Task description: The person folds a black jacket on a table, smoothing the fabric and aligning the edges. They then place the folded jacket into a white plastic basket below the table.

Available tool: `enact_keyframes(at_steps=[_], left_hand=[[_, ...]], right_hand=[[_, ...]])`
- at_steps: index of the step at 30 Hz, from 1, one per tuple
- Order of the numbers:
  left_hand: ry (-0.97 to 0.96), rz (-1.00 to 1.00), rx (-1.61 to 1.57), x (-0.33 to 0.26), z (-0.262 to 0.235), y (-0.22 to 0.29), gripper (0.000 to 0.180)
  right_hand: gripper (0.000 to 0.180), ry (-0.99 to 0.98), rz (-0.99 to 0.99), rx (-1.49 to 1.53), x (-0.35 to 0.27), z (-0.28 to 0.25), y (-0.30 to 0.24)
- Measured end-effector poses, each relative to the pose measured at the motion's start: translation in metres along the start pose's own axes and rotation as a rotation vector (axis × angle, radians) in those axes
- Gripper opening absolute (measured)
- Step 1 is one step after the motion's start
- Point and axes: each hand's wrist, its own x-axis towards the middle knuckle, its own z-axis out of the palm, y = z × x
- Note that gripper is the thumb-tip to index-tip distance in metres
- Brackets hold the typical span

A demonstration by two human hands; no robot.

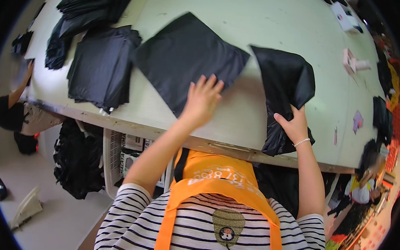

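A square black fabric piece [186, 55] lies turned cornerwise on the pale table. My left hand [203, 100] rests on its near right edge, fingers spread and slightly blurred. To the right, a second black fabric piece [289, 80], creased and partly folded over, is gripped along its right side by my right hand [294, 124]; the thumb shows on top and the other fingers are hidden behind the cloth. Its far left corner stands close to the square's right corner. Beside the square on the left sits a stack of black fabric pieces [100, 66].
More folded black fabric [90, 3] is piled at the far left of the table [243, 13]. Rightward lie a white box [346, 17], a pink-and-white object [355, 61] and a small pen-like tool [336, 135]. A white plastic basket [111, 161] stands below. Another person [13, 109] is at the left.
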Motion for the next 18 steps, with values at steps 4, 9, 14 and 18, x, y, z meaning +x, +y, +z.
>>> enact_keyframes(at_steps=[4, 9, 14, 18], left_hand=[[-0.242, 0.098, -0.038, -0.035, 0.094, 0.062, 0.042], [-0.051, 0.132, -0.169, -0.022, 0.102, 0.076, 0.046], [-0.084, 0.296, -0.186, 0.008, 0.104, 0.055, 0.018], [-0.151, 0.189, -0.204, 0.016, 0.107, 0.058, 0.014]], right_hand=[[0.051, 0.04, 0.238, 0.725, -0.056, -0.05, 0.023], [0.051, 0.152, 0.358, 0.797, -0.126, -0.065, 0.053], [0.05, 0.034, 0.324, 0.603, -0.167, -0.065, 0.055], [0.061, -0.085, 0.128, 0.194, -0.185, -0.072, 0.041]])
